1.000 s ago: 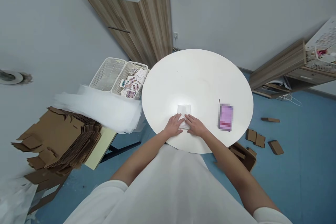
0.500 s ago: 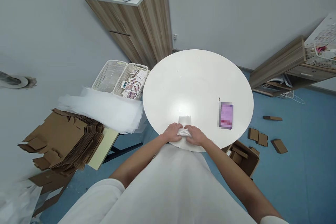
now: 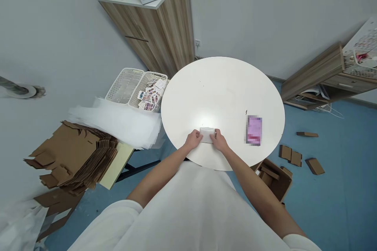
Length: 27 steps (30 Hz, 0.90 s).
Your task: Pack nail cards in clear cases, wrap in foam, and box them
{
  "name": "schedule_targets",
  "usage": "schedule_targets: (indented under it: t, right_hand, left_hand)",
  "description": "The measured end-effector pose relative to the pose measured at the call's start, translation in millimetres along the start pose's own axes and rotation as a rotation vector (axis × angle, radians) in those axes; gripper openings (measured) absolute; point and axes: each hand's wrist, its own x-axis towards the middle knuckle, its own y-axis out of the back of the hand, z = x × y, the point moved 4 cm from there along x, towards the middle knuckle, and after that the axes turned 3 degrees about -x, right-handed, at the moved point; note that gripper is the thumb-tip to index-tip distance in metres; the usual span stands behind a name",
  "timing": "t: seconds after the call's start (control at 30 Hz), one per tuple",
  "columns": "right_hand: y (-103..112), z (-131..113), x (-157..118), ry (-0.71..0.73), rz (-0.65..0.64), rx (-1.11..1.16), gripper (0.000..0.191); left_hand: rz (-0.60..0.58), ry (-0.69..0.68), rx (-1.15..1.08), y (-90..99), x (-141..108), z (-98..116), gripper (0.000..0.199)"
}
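Between my two hands is a small white packet (image 3: 207, 135), a folded wrap that looks like thin foam sheet, near the front edge of the round white table (image 3: 188, 98). My left hand (image 3: 193, 140) pinches its left end, and my right hand (image 3: 219, 141) grips the right end. What lies inside the wrap is hidden. To the right on the table rests a flat purple item (image 3: 254, 130), blurred into blocks.
Left of the table lie a stack of white translucent sheets (image 3: 118, 121), flattened cardboard boxes (image 3: 73, 149) and a white basket of printed cards (image 3: 150, 94). Small brown boxes (image 3: 314, 166) lie on the blue floor at right, near an open carton (image 3: 278, 182).
The white wrap is now folded into a compact packet, its loose far end gone from view. Both hands have moved slightly away from my body, to its two ends.
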Motion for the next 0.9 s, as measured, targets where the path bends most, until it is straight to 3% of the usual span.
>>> schedule_targets:
  t: [0.27, 0.53, 0.73, 0.9]
  right_hand:
    - [-8, 4, -13, 0.087, 0.34, -0.094, 0.043]
    - [-7, 14, -14, 0.026, 0.195, -0.026, 0.036]
    - [-6, 16, -22, 0.022, 0.202, 0.089, 0.04]
    - [0, 23, -33, -0.04, 0.252, 0.157, 0.046]
  left_hand:
    - [0.05, 0.041, 0.052, -1.6, 10, 0, 0.016]
    - [0.059, 0.066, 0.082, -2.8, 12, 5, 0.016]
    - [0.026, 0.102, -0.039, -1.9, 10, 3, 0.022]
    - [0.075, 0.173, -0.066, 3.6, -1, -6, 0.039]
